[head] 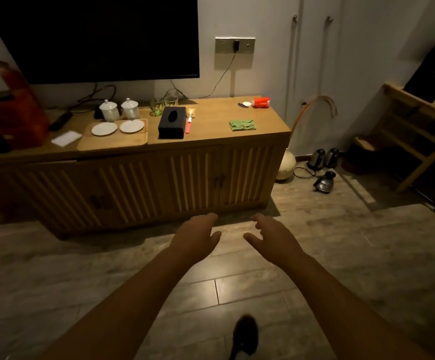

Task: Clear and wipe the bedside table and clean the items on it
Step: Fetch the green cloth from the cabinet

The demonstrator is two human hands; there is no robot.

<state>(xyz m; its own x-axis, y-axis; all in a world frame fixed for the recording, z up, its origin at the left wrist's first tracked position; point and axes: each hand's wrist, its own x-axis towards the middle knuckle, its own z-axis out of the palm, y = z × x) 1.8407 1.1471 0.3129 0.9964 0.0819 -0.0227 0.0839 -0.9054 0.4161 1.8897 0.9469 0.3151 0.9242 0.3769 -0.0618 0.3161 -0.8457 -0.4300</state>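
A long wooden cabinet stands under a wall television. On its top lie a folded green cloth, a black tissue box, a pink tube, a red can on its side and two glasses. A wooden tray holds two white saucers and two lidded white cups. My left hand and right hand reach forward over the floor, well short of the cabinet, fingers relaxed and holding nothing.
A red extinguisher-like object sits at the cabinet's left end beside a remote and white card. Kettles and a cable lie on the floor at right, near a wooden rack. My foot is below.
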